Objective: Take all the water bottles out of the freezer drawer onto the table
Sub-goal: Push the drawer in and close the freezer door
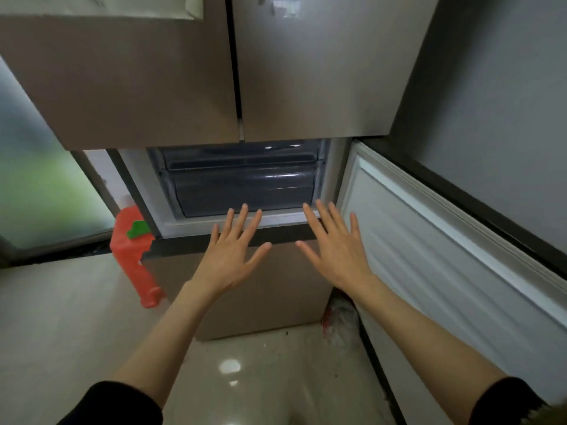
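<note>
The freezer compartment stands with its door (445, 240) swung out to the right. Inside are two dark translucent freezer drawers, an upper one (239, 157) and a lower one (245, 191), both pushed in. No water bottles show through them. My left hand (233, 250) and my right hand (331, 246) are stretched out flat, fingers spread, just below the lower drawer's front edge. Neither hand touches or holds anything.
Two closed fridge doors (184, 72) hang above the compartment. A closed lower panel (260, 286) sits beneath my hands. An orange plastic object (132, 253) with a green part leans at the fridge's left. A crumpled bag (337, 320) lies on the glossy floor.
</note>
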The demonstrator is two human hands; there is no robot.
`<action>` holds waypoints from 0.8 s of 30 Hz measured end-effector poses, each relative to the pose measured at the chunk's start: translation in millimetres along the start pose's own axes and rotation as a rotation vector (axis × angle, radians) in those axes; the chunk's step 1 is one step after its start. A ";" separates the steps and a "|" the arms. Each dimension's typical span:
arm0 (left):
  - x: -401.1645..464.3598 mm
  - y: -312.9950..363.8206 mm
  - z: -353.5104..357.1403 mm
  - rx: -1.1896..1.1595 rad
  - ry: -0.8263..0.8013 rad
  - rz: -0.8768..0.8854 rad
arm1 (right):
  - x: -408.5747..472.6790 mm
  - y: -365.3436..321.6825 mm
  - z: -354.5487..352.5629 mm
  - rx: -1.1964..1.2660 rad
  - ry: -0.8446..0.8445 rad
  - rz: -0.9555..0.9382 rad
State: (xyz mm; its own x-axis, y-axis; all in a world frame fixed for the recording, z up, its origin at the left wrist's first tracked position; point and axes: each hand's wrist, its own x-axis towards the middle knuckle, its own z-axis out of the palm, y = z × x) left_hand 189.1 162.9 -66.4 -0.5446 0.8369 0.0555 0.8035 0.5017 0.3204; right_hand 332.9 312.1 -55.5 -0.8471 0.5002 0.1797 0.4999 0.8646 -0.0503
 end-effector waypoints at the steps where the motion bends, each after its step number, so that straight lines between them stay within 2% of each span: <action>1: -10.1 10.1 -2.9 -0.009 0.005 0.038 | -18.3 2.3 -9.4 0.004 0.009 0.031; 7: -69.6 70.6 -8.6 -0.050 -0.016 0.222 | -129.4 26.4 -55.7 -0.025 0.051 0.202; 13: -102.3 145.7 -10.1 -0.067 -0.031 0.387 | -209.9 72.7 -95.4 -0.164 0.123 0.355; 22: -135.3 245.6 13.3 -0.052 -0.091 0.465 | -292.6 143.4 -132.3 -0.241 -0.027 0.594; 24: -142.2 260.9 19.4 -0.037 -0.091 0.471 | -302.9 152.1 -130.6 -0.244 -0.052 0.591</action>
State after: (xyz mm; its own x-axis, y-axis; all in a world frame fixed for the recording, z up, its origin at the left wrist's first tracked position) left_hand 480.8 179.0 -9.0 -0.0984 0.9879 0.1200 0.9479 0.0563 0.3136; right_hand 689.1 286.0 10.7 -0.4210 0.8960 0.1415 0.9065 0.4102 0.0998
